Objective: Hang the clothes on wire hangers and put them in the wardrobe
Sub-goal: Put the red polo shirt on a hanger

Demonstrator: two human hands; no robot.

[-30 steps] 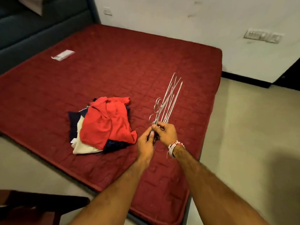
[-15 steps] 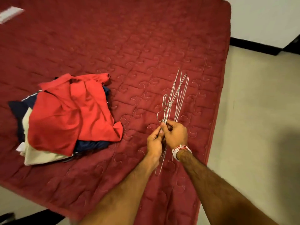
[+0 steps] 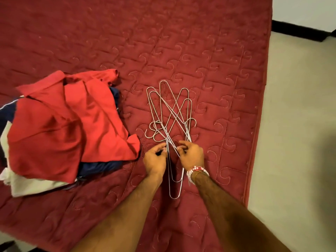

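A bunch of several silver wire hangers (image 3: 170,115) lies fanned out on the red quilted mattress (image 3: 181,42), hooks pointing left and right. My left hand (image 3: 155,158) pinches wires on the bunch's left side. My right hand (image 3: 190,155), with a beaded bracelet at the wrist, pinches wires on its right side. One hanger end sticks out toward me between my wrists. To the left lies a pile of clothes (image 3: 60,122): a red shirt on top, navy and white garments under it. No wardrobe is in view.
The mattress's right edge (image 3: 254,142) drops to a pale tiled floor (image 3: 300,142). A white wall with a dark skirting (image 3: 298,31) runs along the top right. The mattress's near edge shows at the bottom left.
The hangers went from held upright in a tight bunch to spread flat on the mattress. My hands have drawn slightly apart. The view has come closer and tilted down.
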